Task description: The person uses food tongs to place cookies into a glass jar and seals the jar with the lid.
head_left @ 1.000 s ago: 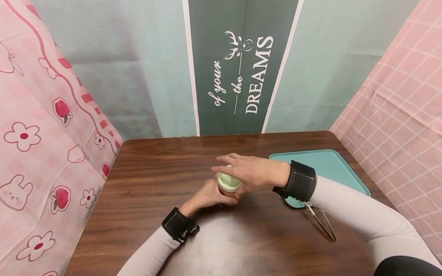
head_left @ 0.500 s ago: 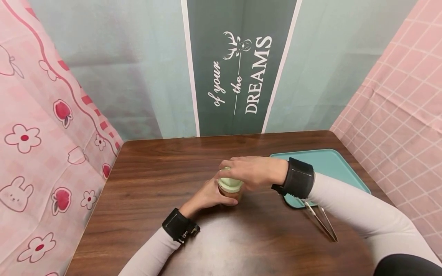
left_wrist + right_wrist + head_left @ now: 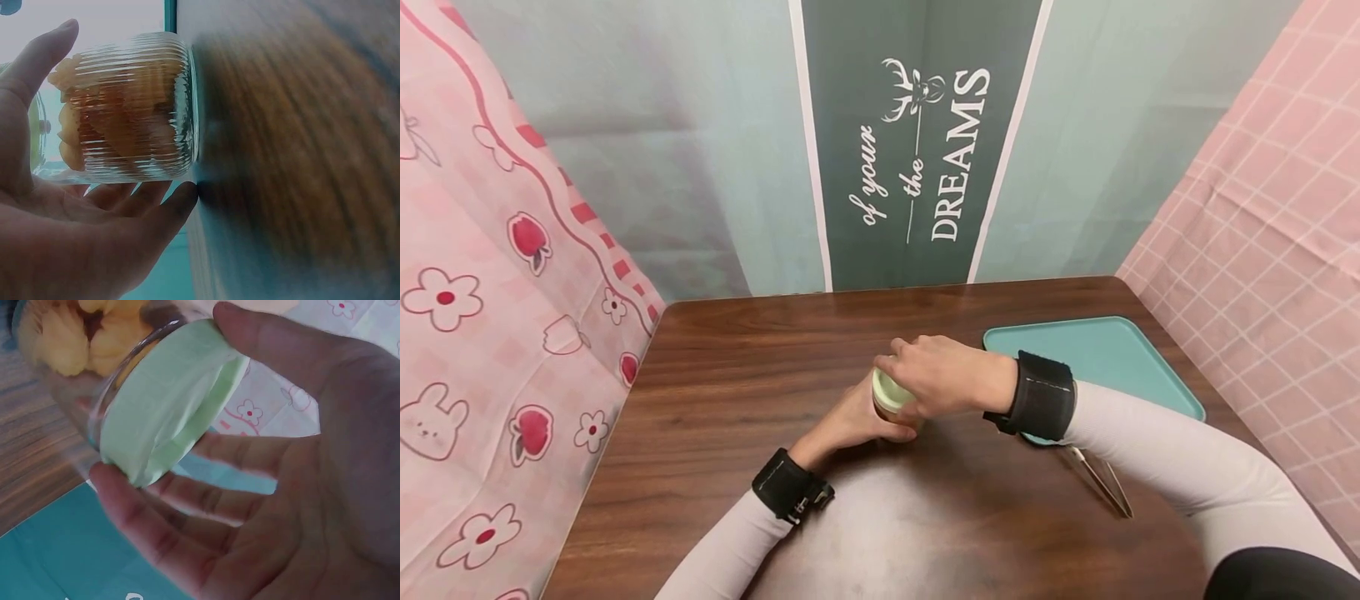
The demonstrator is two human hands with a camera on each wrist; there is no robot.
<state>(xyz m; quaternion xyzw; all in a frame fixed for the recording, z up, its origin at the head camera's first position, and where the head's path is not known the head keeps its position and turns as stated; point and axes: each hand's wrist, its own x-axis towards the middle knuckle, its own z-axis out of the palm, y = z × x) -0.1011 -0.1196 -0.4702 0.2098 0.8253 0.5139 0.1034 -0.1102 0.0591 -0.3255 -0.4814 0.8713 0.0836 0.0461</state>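
Our right hand, spread flat a second ago, has curled its grip around the pale green round lid.

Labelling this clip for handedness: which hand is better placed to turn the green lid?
Probably the right hand: its fingers curl over the green lid, while the left hand grips the glass jar on the table.

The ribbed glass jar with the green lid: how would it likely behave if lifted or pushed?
The jar looks rigid, breakable glass, probably heavy for its size. Its ribbed wall should help the left hand keep hold. Squat and flat-based on the table, it would likely slide rather than tip.
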